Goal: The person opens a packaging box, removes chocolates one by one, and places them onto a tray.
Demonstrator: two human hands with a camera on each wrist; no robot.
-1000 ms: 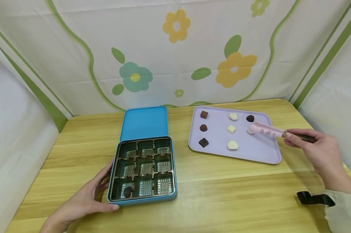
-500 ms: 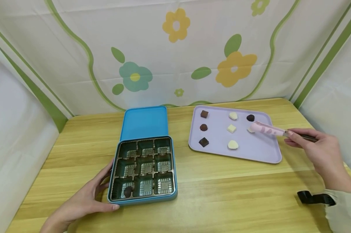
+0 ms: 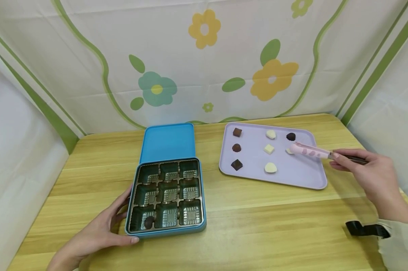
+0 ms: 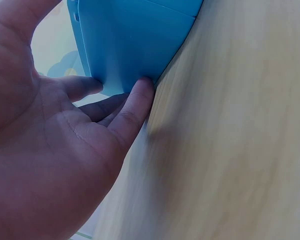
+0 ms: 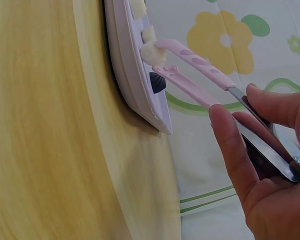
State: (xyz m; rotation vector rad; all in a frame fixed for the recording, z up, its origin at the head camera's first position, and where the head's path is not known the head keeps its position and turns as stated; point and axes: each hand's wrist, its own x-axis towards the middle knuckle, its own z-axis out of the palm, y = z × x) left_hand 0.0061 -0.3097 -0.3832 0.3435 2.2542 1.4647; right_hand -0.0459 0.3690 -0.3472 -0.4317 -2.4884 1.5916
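My left hand (image 3: 100, 229) rests at the near left corner of a blue tin box (image 3: 201, 227), thumb along its front side. In the left wrist view, fingertips touch the blue wall (image 4: 135, 45). A gold tray insert (image 3: 170, 204) with square compartments sits inside; a dark chocolate (image 3: 149, 222) lies in the near left one. My right hand (image 3: 376, 177) holds pink-tipped tongs (image 3: 312, 150) over a lilac tray (image 3: 298, 177). In the right wrist view, the spread tong tips (image 5: 187, 87) are at a white chocolate (image 5: 153, 53), beside a dark one (image 5: 157, 83).
More chocolates stand on the lilac tray: brown and dark ones at left, such as a dark square (image 3: 237, 165), and white ones mid-tray, such as a rounded piece (image 3: 270, 168). Behind the tin lies its blue lid (image 3: 170, 141). A flowered cloth (image 3: 204, 75) hangs behind the wooden table (image 3: 244, 226).
Hardly anything differs. The tongs have shifted very slightly around the white chocolate; the left hand and the tin stay put.
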